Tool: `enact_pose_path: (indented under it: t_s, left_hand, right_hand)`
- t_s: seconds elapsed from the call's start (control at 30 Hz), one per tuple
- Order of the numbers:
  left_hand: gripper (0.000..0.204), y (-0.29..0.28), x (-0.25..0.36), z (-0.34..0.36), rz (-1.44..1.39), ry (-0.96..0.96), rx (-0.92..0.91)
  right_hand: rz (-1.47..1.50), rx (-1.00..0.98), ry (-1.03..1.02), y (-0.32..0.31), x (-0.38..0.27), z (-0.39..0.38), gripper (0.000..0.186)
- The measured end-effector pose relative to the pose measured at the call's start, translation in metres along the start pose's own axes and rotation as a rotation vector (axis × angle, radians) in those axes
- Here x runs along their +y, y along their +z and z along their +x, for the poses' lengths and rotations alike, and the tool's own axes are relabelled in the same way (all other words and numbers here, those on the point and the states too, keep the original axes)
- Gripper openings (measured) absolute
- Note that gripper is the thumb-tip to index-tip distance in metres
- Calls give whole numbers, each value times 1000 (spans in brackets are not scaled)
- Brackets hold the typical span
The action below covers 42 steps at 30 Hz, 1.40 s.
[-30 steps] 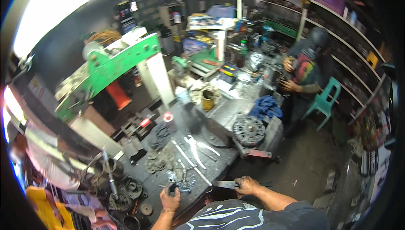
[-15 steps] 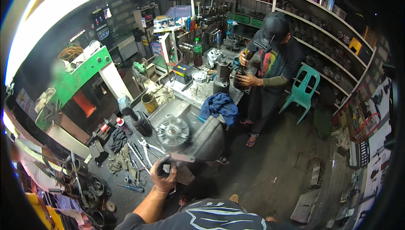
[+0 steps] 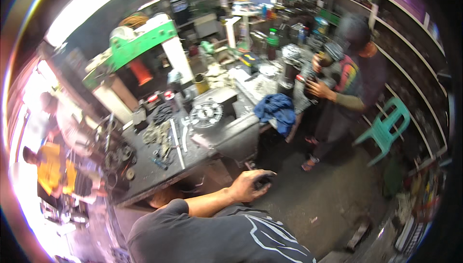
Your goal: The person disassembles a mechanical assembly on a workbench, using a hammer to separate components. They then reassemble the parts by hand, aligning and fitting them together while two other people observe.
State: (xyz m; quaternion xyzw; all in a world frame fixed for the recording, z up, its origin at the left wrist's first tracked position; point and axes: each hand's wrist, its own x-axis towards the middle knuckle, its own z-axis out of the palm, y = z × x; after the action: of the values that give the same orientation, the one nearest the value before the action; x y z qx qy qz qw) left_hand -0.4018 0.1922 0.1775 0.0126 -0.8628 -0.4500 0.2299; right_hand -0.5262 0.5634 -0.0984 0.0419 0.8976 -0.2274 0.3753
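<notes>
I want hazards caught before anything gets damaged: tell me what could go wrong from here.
1. The left hand holds a dark part out past the bench, seemingly above the floor; if the grip slips, it could fall.
2. The long silver bar ends close to the bench's front edge, so a brushing sleeve might knock it off.
3. The blue cloth hangs partly over an edge and could slide down.

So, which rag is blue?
The blue cloth, draped right of the round slotted part; the dark rag and the greyish rag lie left of it.
</notes>
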Motion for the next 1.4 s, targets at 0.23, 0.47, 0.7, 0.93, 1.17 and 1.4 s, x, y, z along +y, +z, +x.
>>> enact_pose_path:
  t_s: [0.23,0.47,0.7,0.93,1.17,1.4]
  left_hand:
    - [43,-4,-28,-45,195,-224,149]
    - [61,-3,-144,-233,423,-868,35]
    - [57,-57,-141,-421,413,-1428,-162]
    - [47,-304,-135,-314,786,-991,804]
    - [37,-659,-193,-150,754,-470,1256]
    - [69,-982,-313,-117,1347,-1047,894]
  right_hand:
    - [-149,-57,-233,-11,-86,40,65]
    - [-251,-126,-408,10,-163,43,64]
    - [-310,-162,-481,23,-194,41,62]
    - [-350,-106,-422,19,-187,35,61]
    - [-380,-3,-196,34,-171,9,60]
    - [-394,-158,226,135,-80,-121,58]
